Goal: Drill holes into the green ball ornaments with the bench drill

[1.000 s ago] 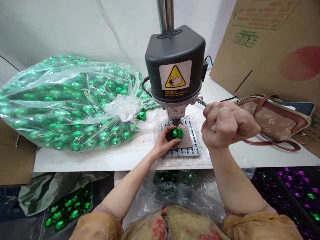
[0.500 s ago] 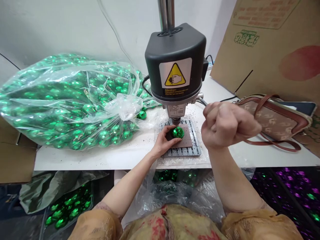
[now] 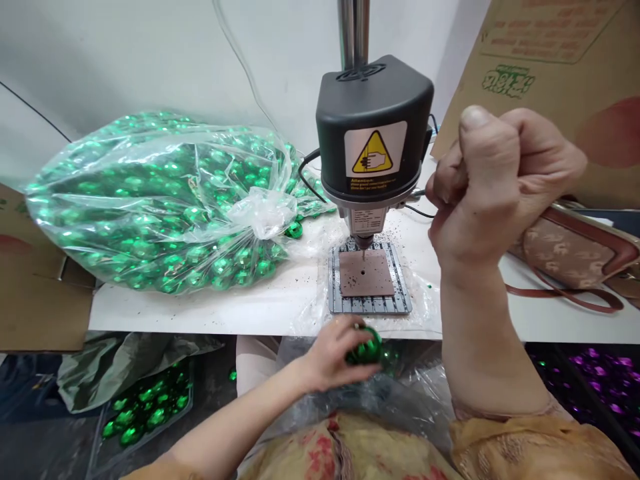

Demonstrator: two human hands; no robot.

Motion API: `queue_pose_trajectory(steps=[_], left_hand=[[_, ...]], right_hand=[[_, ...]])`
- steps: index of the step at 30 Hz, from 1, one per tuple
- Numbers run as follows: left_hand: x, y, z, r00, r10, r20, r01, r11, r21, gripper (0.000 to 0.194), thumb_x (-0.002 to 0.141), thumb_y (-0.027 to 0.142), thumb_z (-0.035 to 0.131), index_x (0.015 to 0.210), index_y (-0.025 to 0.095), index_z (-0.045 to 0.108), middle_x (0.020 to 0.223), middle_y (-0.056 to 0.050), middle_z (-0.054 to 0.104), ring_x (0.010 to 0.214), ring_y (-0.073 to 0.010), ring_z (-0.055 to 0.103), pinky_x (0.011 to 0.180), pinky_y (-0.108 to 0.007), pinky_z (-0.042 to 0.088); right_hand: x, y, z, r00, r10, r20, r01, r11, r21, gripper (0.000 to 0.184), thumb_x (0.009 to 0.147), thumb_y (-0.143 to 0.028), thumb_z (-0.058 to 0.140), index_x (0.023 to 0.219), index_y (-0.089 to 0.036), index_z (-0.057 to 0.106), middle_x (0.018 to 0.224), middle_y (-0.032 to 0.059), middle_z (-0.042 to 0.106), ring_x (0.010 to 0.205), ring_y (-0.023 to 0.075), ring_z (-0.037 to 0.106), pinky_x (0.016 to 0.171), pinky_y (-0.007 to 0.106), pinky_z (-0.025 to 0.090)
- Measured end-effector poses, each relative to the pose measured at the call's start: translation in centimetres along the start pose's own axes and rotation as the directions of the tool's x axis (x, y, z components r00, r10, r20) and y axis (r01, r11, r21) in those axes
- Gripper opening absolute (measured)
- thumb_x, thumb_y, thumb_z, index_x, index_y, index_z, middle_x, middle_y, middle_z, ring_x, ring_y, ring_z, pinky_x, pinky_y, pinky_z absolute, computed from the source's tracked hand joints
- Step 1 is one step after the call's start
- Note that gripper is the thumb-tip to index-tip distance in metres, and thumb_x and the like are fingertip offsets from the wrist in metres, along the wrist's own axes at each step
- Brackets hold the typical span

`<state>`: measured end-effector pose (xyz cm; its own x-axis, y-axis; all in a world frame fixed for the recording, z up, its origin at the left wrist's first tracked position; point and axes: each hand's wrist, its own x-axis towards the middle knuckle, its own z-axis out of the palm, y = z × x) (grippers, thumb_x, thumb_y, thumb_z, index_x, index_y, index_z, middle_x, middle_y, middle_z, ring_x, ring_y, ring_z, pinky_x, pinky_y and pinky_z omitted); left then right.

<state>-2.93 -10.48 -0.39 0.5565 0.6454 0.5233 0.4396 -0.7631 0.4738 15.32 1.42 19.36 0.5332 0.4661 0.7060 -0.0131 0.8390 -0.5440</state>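
Observation:
A shiny green faceted ball is between the thumb and fingers of my left hand, in front of the table's edge and above my lap. My right hand is a raised fist around the drill press lever; its fingers hide most of the lever. The black drill press stands ahead, its thin bit raised over a brown board with a small dark hole. Under the board lies a slotted metal base, sprinkled with dark chips.
On the left lies a large clear bag of green balls. A brown handbag and a cardboard box are at the right. Below the table are a bin of green balls and purple balls.
My left hand has taken the green ball off the brown board and moved toward me, below the table's edge. My right hand has risen with the lever, and the view has shifted slightly.

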Motion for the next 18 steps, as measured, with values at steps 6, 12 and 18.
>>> queue_pose_trajectory(steps=[6, 12, 18], left_hand=[[-3.8, -0.2, 1.0, 0.925, 0.271, 0.268, -0.342, 0.899, 0.274, 0.035, 0.091, 0.045, 0.068, 0.118, 0.022, 0.064, 0.119, -0.015, 0.07, 0.097, -0.0242, 0.065, 0.083, -0.038, 0.055], [5.8, -9.0, -4.7, 0.949, -0.235, -0.209, 0.298, 0.884, 0.36, 0.025, 0.097, 0.02, 0.051, 0.115, 0.024, 0.068, 0.115, -0.014, 0.066, 0.113, -0.0313, 0.059, 0.096, -0.048, 0.049], [12.9, -17.4, -9.3, 0.739, -0.646, -0.19, 0.653, 0.619, 0.436, 0.027, 0.081, 0.006, 0.061, 0.105, 0.017, 0.069, 0.115, -0.018, 0.062, 0.121, -0.0406, 0.053, 0.104, -0.057, 0.041]], right_hand=[[-0.2, -0.3, -0.1, 1.0, 0.019, 0.004, -0.019, 0.999, -0.039, 0.043, 0.087, -0.022, 0.057, 0.055, -0.018, 0.029, 0.047, -0.0073, 0.033, 0.044, -0.0014, 0.033, 0.05, 0.023, 0.024], [0.0, 0.5, 0.0, 0.998, -0.063, -0.028, 0.063, 0.998, 0.03, 0.04, 0.083, -0.022, 0.062, 0.055, -0.023, 0.034, 0.042, -0.0073, 0.036, 0.038, 0.0052, 0.028, 0.042, 0.029, 0.02], [0.1, 0.8, -0.2, 0.998, -0.059, -0.032, 0.059, 0.998, 0.012, 0.042, 0.083, -0.025, 0.063, 0.054, -0.023, 0.033, 0.042, -0.0076, 0.034, 0.037, 0.0063, 0.028, 0.041, 0.029, 0.019]])
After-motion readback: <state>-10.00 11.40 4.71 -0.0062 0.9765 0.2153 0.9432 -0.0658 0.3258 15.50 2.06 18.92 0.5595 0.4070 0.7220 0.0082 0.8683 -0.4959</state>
